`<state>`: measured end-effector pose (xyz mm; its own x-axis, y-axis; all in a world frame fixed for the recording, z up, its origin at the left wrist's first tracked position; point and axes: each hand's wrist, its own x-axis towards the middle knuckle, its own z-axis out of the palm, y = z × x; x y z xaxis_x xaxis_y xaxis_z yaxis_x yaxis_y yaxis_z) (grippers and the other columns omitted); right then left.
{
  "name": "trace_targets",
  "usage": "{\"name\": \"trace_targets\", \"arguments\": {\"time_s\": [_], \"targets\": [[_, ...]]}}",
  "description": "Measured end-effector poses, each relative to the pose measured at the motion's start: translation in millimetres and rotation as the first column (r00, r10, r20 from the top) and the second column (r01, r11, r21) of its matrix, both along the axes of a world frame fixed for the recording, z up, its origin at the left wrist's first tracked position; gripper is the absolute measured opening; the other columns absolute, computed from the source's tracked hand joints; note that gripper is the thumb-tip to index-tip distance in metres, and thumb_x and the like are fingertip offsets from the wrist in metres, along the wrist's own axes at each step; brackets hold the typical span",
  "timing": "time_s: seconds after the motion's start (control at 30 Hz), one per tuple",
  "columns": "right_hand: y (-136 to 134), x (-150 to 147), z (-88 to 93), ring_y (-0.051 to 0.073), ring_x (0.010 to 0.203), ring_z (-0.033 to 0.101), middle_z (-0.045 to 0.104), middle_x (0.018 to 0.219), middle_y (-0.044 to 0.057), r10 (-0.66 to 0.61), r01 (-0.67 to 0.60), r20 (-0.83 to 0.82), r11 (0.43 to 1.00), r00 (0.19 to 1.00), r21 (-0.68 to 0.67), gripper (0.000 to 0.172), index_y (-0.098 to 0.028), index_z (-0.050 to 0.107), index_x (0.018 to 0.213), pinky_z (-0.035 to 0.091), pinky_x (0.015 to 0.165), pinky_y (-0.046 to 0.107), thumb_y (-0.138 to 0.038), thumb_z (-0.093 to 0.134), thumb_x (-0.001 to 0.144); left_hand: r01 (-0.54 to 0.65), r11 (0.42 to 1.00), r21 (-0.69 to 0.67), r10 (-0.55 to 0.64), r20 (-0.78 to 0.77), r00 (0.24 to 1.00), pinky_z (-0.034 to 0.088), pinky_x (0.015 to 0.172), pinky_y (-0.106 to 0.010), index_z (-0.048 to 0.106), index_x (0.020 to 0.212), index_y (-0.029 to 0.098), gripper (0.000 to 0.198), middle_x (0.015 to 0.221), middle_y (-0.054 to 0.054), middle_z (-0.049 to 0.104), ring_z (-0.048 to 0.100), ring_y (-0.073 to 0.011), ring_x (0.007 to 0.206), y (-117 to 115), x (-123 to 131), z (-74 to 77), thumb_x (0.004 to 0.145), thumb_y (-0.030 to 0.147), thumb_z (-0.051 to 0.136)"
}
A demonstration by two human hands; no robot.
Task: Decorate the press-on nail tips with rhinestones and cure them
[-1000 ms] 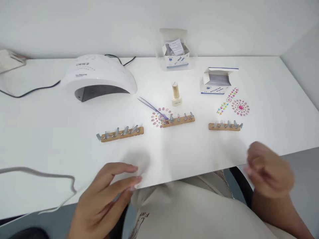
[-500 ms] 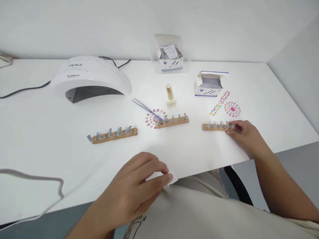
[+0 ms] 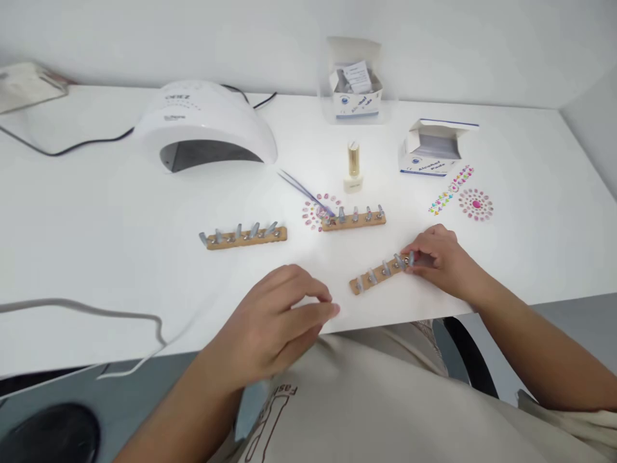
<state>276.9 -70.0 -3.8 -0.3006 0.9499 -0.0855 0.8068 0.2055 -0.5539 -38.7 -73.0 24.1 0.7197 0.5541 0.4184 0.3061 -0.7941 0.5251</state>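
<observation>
My right hand (image 3: 441, 260) pinches the right end of a wooden nail-tip holder (image 3: 380, 276), which sits slanted near the front edge with several grey nail tips upright on it. My left hand (image 3: 289, 318) is closed in a pinch to the left of it; the white wipe seen there earlier hardly shows against the white table. Two more holders stand untouched: one (image 3: 248, 238) on the left, another (image 3: 354, 221) in the middle. Tweezers (image 3: 306, 191) lie with their tips by the middle holder, over a round gem sticker (image 3: 314, 212).
Behind stand a white nail lamp (image 3: 207, 122), a gold-capped polish bottle (image 3: 353, 170), an open alcohol pad box (image 3: 430, 151) and a second box (image 3: 357, 96) in a clear container. Gem stickers (image 3: 475, 204) lie at right. A cable (image 3: 87, 308) crosses the left front.
My right hand has brought its holder left and toward me, turning it slantwise. My left hand keeps its pinch, now nearer that holder. The view has shifted too.
</observation>
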Motion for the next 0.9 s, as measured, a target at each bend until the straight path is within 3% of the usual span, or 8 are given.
{"name": "trace_targets", "arguments": {"time_s": [0.13, 0.23, 0.33, 0.43, 0.5, 0.6, 0.73, 0.9], "targets": [[22.7, -28.0, -3.1, 0.028, 0.1, 0.048, 0.067, 0.087, 0.005, 0.097, -0.097, 0.004, 0.995, 0.995, 0.021, 0.021, -0.025, 0.067, 0.101, 0.035, 0.093, 0.051, -0.028, 0.062, 0.081, -0.177, 0.983, 0.039, 0.176, 0.019, 0.984, 0.047, 0.063, -0.03, 0.06, 0.102, 0.024, 0.03, 0.086, -0.004, 0.061, 0.057, -0.0153, 0.074, 2.8, -6.2, -2.9, 0.083, 0.002, 0.05], [23.4, -30.3, 0.4, 0.028, 0.1, 0.05, 0.066, 0.09, 0.005, 0.063, -0.064, 0.018, 0.996, 0.998, 0.068, 0.027, -0.022, 0.063, 0.107, 0.036, 0.093, 0.05, -0.028, 0.061, 0.081, -0.258, 0.965, 0.054, 0.257, 0.019, 0.966, 0.046, 0.06, -0.029, 0.061, 0.101, 0.023, 0.028, 0.084, -0.004, 0.061, 0.057, -0.0148, 0.072, 4.6, -12.2, -4.7, 0.084, 0.004, 0.049], [-4.3, -31.0, 7.2, 0.025, 0.088, 0.053, 0.062, 0.081, 0.005, -0.041, 0.034, 0.013, 0.943, 0.999, 0.332, 0.019, -0.021, 0.059, 0.099, 0.039, 0.088, 0.047, -0.029, 0.058, 0.081, -0.24, 0.965, 0.106, 0.242, -0.012, 0.97, 0.045, 0.061, -0.029, 0.06, 0.103, 0.021, 0.029, 0.082, -0.004, 0.06, 0.054, -0.0142, 0.071, 6.9, -16.5, -8.0, 0.083, 0.003, 0.051], [-44.5, -48.5, 9.5, 0.025, 0.09, 0.053, 0.065, 0.098, 0.01, 0.194, -0.192, 0.044, 0.862, 0.98, 0.469, 0.029, -0.018, 0.057, 0.108, 0.042, 0.084, 0.045, -0.032, 0.058, 0.082, -0.167, 0.972, 0.165, 0.182, -0.079, 0.98, 0.043, 0.062, -0.028, 0.058, 0.103, 0.019, 0.027, 0.08, -0.004, 0.06, 0.051, -0.014, 0.07, 9.5, -16.1, -11.5, 0.083, 0.002, 0.053], [-63.8, -67.7, 6.2, 0.029, 0.101, 0.049, 0.062, 0.123, 0.014, 0.278, -0.316, 0.149, 0.843, 0.949, 0.435, 0.044, -0.015, 0.054, 0.12, 0.04, 0.087, 0.047, -0.036, 0.059, 0.082, -0.128, 0.97, 0.206, 0.155, -0.117, 0.981, 0.043, 0.061, -0.028, 0.057, 0.103, 0.018, 0.024, 0.08, -0.005, 0.06, 0.049, -0.0139, 0.069, 10.7, -13.4, -12.9, 0.084, 0.003, 0.054], [-73.8, -92.1, -3.0, 0.03, 0.102, 0.046, 0.054, 0.139, 0.013, 0.302, -0.351, 0.182, 0.84, 0.936, 0.414, 0.048, -0.012, 0.053, 0.126, 0.039, 0.087, 0.047, -0.037, 0.056, 0.085, -0.107, 0.948, 0.301, 0.155, -0.143, 0.978, 0.041, 0.059, -0.027, 0.057, 0.102, 0.017, 0.021, 0.079, -0.004, 0.061, 0.046, -0.0132, 0.065, 11.3, -9.3, -14.6, 0.085, 0.004, 0.056], [-71.4, -103.5, -11.2, 0.03, 0.102, 0.045, 0.054, 0.139, 0.015, 0.293, -0.345, 0.185, 0.839, 0.938, 0.42, 0.047, -0.009, 0.054, 0.126, 0.038, 0.087, 0.046, -0.035, 0.054, 0.087, -0.059, 0.912, 0.406, 0.125, -0.138, 0.983, 0.04, 0.059, -0.028, 0.056, 0.101, 0.017, 0.021, 0.079, -0.003, 0.063, 0.046, -0.0137, 0.066, 12.5, -9.0, -18.6, 0.084, 0.005, 0.058], [-72.3, -110.0, -9.3, 0.031, 0.103, 0.044, 0.052, 0.141, 0.02, 0.262, -0.321, 0.199, 0.868, 0.944, 0.38, 0.05, -0.006, 0.055, 0.127, 0.036, 0.089, 0.045, -0.036, 0.054, 0.086, -0.073, 0.909, 0.411, 0.14, -0.136, 0.981, 0.04, 0.059, -0.028, 0.057, 0.101, 0.017, 0.024, 0.078, -0.003, 0.063, 0.045, -0.0137, 0.065, 17.8, -10.3, -19.0, 0.082, 0.004, 0.061]]}}
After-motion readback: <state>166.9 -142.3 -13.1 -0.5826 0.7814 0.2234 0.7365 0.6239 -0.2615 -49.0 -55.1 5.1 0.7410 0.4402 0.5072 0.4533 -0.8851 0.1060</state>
